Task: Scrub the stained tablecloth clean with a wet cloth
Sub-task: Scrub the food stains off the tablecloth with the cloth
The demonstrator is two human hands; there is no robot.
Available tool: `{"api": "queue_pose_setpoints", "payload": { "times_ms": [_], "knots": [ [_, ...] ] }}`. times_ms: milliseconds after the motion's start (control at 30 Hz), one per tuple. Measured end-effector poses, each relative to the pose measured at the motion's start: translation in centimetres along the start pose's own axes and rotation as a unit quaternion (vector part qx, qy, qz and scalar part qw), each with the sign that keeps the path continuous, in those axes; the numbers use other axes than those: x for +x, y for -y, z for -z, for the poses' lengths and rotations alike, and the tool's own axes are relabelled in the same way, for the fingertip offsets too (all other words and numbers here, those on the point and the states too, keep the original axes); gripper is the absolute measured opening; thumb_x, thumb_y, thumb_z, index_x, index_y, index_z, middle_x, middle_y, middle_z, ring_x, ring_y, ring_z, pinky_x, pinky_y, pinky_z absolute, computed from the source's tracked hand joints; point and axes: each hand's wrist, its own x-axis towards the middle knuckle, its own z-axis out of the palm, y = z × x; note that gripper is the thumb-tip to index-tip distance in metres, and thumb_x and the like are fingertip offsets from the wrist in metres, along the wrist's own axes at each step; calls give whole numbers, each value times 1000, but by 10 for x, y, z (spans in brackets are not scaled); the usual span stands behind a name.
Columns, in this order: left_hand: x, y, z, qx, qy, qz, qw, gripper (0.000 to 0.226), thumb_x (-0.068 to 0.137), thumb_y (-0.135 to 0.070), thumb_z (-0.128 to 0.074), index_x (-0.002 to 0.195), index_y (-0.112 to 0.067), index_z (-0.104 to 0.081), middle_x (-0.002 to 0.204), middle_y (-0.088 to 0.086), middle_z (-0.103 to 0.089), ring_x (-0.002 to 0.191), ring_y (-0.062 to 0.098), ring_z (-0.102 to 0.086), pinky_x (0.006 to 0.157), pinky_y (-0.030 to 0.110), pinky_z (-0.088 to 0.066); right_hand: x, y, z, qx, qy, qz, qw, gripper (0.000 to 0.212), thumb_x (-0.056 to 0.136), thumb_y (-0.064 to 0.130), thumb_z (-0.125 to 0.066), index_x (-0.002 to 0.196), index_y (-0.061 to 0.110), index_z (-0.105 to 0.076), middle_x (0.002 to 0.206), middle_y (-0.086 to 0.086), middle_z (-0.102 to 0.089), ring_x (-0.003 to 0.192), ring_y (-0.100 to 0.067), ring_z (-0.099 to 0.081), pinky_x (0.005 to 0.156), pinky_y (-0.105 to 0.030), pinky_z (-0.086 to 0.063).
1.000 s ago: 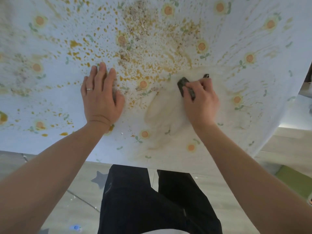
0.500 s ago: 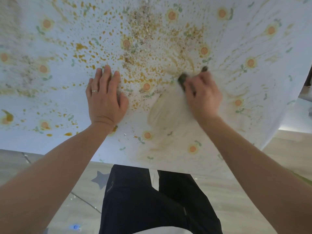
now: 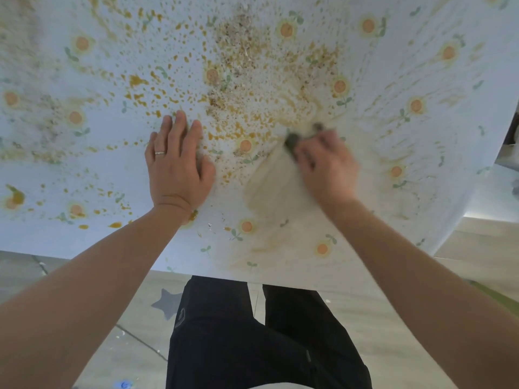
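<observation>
Tablecloth [image 3: 84, 169], white with a sunflower print, lay spread under both hands, with orange splatter [image 3: 140, 80] and brown grit [image 3: 238, 51] across its middle. Left hand [image 3: 177, 169] lay flat on it, fingers straight and close together, probably pinning the fabric so it would not slide or bunch. Right hand [image 3: 327, 169] was blurred; its fingers seemed curled over a dark cloth [image 3: 292, 141], pressed to the stained edge just above a smeared, paler patch [image 3: 269, 186]. Most staining looked unscrubbed.
</observation>
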Motion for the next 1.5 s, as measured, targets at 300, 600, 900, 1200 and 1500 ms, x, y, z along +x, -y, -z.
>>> {"api": "queue_pose_setpoints", "payload": {
  "times_ms": [300,600,900,1200,1500],
  "knots": [
    [1,-2,5,-20,26,6,999,60,97,-35,-45,154,-16,-42,167,10,-30,156,33,-21,125,53,-18,-48,38,-5,40,97,67,992,13,92,25,-66,87,15,-71,92,-4,-62,73,-25,-59,46,-32,-46],
    [114,-16,21,-13,45,-59,997,48,100,-35,-38,143,-15,-45,160,10,-35,149,33,-31,122,59,-21,56,-58,23,-61,-30,-234,970,24,99,38,-50,106,19,-63,121,-3,-51,86,-25,-57,67,-33,-44],
    [176,-50,5,-21,61,0,998,66,103,-49,-22,164,-23,-21,173,5,-10,160,26,-5,129,53,-4,21,23,-20,50,36,4,998,16,95,27,-62,92,13,-69,99,-8,-60,80,-28,-59,54,-34,-47],
    [178,-50,2,-24,43,1,999,62,105,-46,-28,162,-21,-28,172,6,-17,159,27,-10,129,53,-8,76,-90,24,-28,-25,-66,997,19,96,34,-63,100,18,-72,104,-3,-59,82,-26,-61,63,-28,-40],
    [193,-46,-1,-26,56,-27,998,64,104,-43,-28,163,-18,-25,173,9,-13,160,29,-6,129,52,-6,97,13,-25,42,23,4,999,10,89,26,-72,94,18,-68,92,-2,-57,74,-23,-56,52,-33,-48]
  ]
}}
